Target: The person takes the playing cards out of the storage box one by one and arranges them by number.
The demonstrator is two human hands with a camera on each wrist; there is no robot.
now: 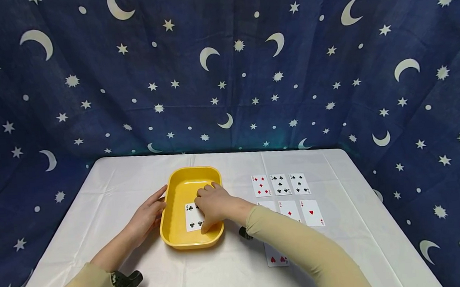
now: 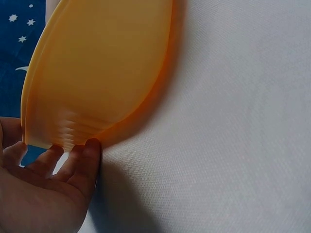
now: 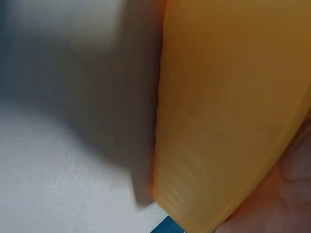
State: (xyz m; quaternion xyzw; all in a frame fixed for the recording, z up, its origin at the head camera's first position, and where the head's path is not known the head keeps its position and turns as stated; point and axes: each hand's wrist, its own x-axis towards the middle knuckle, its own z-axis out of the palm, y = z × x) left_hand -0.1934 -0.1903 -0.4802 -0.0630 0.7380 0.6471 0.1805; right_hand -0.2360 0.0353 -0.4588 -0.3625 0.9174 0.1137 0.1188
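A yellow tray (image 1: 194, 245) stands on the white-covered table. Inside it lies a playing card (image 1: 192, 217) with black clubs, its right part covered by a hand. My right hand (image 1: 215, 205) reaches over the tray's right rim, thumb down near the card's lower edge. Its fingertips are hidden, so a grip on the card cannot be made out. Along the tray's left outer side rests my left hand (image 1: 148, 216). In the left wrist view, the fingers of that hand (image 2: 48, 194) touch the tray's outer wall (image 2: 97, 73). The right wrist view shows mostly the wall (image 3: 218, 107).
Right of the tray, a row holds a five of diamonds (image 1: 261, 186), a five of clubs (image 1: 280, 184) and a five of spades (image 1: 300, 184). Below are an ace of diamonds (image 1: 289, 210), an ace of hearts (image 1: 312, 213) and a hearts card (image 1: 276, 259). My right sleeve covers some cards.
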